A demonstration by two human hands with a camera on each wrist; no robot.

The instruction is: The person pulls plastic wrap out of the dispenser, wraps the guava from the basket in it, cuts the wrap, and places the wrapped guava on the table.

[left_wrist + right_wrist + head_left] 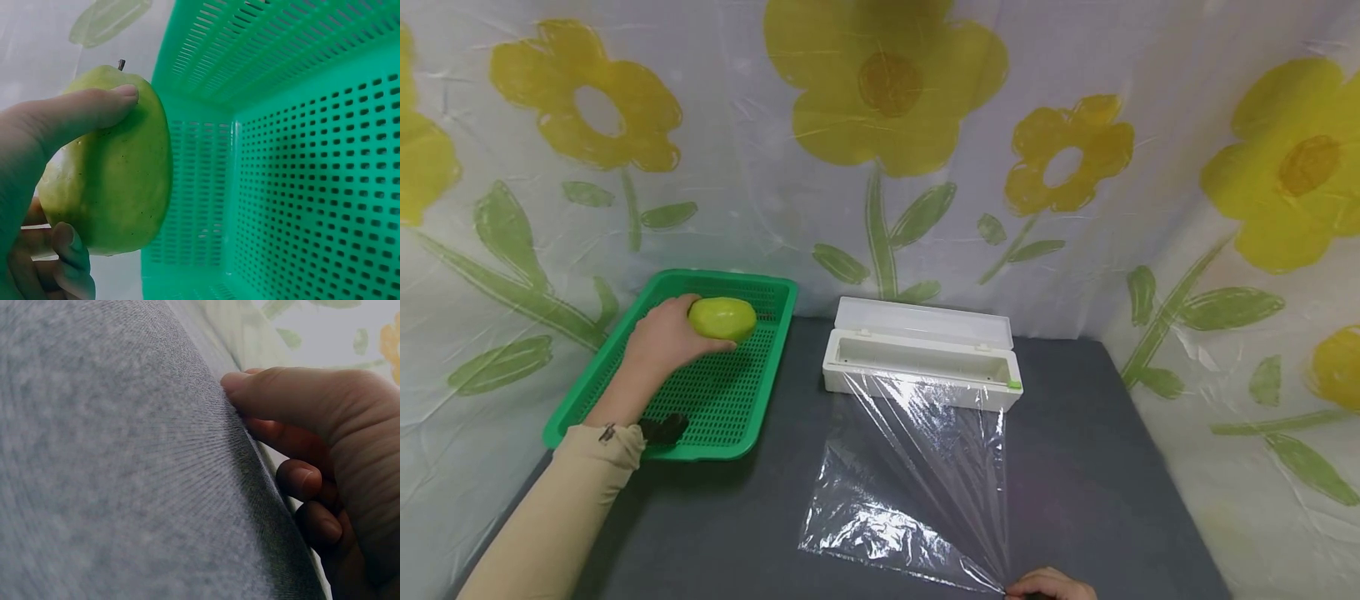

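My left hand (666,333) grips a yellow-green pear (722,320) over the far part of a green plastic basket (760,417). In the left wrist view, the thumb lies across the pear (125,181) near its short dark stem, with other fingers curled at its lower side. At the front edge of the table, my right hand (1051,585) pinches the near right corner of a sheet of clear cling film (917,492). The film stretches toward me from a white cling film dispenser (921,395), whose lid (925,321) stands raised. In the right wrist view, thumb and index fingertip meet.
A dark grey cloth (1090,467) covers the table. Curtains with yellow flowers (887,83) hang behind it and at both sides. A small black object (664,428) shows beside the left cuff, over the basket's near end. The dispenser bears a small green piece (1015,385) at its right end.
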